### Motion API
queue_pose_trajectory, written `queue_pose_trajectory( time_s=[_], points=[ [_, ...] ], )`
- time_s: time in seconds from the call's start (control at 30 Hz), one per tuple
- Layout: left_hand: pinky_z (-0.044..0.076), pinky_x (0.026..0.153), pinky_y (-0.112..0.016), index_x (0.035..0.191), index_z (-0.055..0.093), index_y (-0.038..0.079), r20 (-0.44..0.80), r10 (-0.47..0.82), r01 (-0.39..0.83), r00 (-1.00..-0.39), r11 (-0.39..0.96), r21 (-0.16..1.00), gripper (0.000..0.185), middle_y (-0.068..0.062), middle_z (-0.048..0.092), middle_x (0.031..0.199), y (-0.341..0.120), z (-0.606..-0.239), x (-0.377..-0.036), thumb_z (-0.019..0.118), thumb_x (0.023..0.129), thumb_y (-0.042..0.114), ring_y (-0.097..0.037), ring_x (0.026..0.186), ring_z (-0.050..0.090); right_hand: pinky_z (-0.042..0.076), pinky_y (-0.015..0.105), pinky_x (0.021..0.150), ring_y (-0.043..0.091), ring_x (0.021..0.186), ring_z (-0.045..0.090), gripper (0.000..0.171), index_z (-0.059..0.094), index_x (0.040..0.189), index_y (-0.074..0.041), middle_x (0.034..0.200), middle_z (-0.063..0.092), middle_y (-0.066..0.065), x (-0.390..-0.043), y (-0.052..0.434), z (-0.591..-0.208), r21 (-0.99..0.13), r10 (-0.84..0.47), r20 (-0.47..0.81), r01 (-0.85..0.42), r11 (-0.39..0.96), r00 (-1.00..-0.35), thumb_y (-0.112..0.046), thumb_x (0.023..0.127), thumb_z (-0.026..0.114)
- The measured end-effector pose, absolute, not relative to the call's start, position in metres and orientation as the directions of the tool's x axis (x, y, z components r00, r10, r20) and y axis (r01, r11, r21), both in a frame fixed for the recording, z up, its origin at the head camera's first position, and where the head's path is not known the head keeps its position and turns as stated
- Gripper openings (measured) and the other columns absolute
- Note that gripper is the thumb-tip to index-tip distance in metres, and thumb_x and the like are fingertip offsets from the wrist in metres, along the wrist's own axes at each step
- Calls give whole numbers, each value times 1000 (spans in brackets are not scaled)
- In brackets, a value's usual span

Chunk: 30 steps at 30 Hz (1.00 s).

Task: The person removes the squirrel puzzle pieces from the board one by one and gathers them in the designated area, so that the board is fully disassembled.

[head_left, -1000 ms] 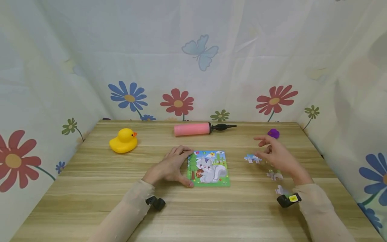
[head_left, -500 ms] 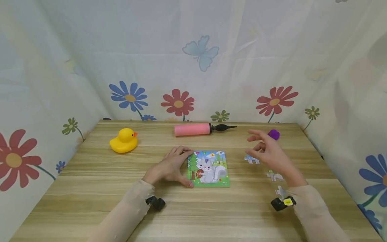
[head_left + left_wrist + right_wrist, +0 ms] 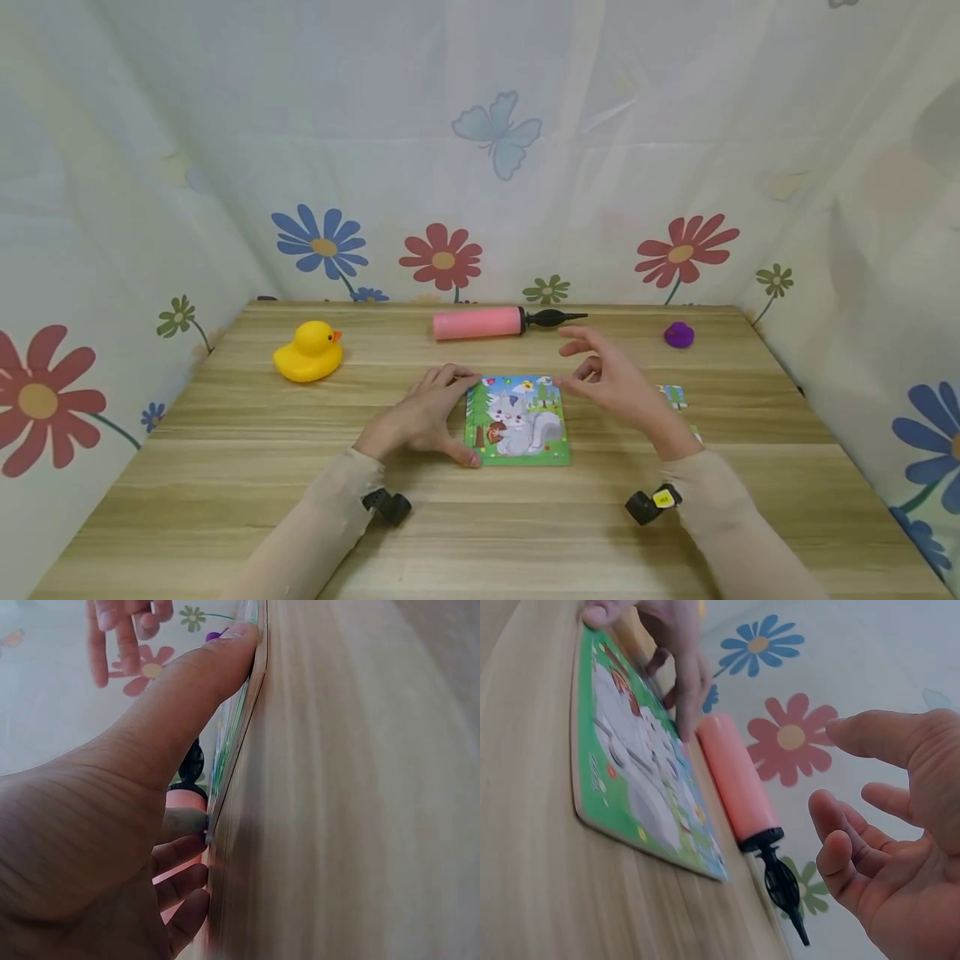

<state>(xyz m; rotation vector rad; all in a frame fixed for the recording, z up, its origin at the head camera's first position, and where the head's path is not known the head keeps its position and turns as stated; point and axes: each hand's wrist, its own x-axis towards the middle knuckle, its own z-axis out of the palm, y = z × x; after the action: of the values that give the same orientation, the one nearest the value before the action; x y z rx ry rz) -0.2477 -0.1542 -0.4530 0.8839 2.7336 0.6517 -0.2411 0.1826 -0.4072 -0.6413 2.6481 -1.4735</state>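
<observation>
Your left hand (image 3: pixel 423 412) rests on the worktop (image 3: pixel 225 467), thumb and fingers pressed against the left edge of the puzzle (image 3: pixel 517 419), which lies flat at the centre, long axis running near to far. Your right hand (image 3: pixel 611 383) hovers just above the puzzle's far right corner, fingers loosely spread and holding nothing. Loose pieces (image 3: pixel 672 395) lie to its right.
</observation>
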Motion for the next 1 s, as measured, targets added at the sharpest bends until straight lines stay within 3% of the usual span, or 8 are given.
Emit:
queue_pose_trajectory(
  time_s=[0.4,0.7,1.0],
  points=[
    [27,131,-64,174,38,9,-47,595,511,-802,726,461,133,-12,34,174,-153,-454,-249,103,71,62,-36,160,30,61,31,79,20,90,72,81,48,165,-6,143,63,26,-242,149,-434,-852,-455,102,-314,418,-885,-16,96,90],
    [29,130,-65,173,37,9,-47,595,513,-802,727,456,133,-12,34,174,-153,-456,-249,102,71,64,-36,159,31,61,32,80,18,94,70,87,48,166,-8,141,65,18,-240,143,-450,-822,-494,4,-285,494,-869,-18,93,94],
    [29,130,-65,174,37,9,-54,588,503,-807,733,458,132,-11,34,174,-154,-454,-249,103,71,62,-36,160,29,54,26,75,15,89,63,81,55,160,-1,131,67,10,-242,141,-461,-779,-517,-14,-315,542,-856,-21,92,95]
  ],
)
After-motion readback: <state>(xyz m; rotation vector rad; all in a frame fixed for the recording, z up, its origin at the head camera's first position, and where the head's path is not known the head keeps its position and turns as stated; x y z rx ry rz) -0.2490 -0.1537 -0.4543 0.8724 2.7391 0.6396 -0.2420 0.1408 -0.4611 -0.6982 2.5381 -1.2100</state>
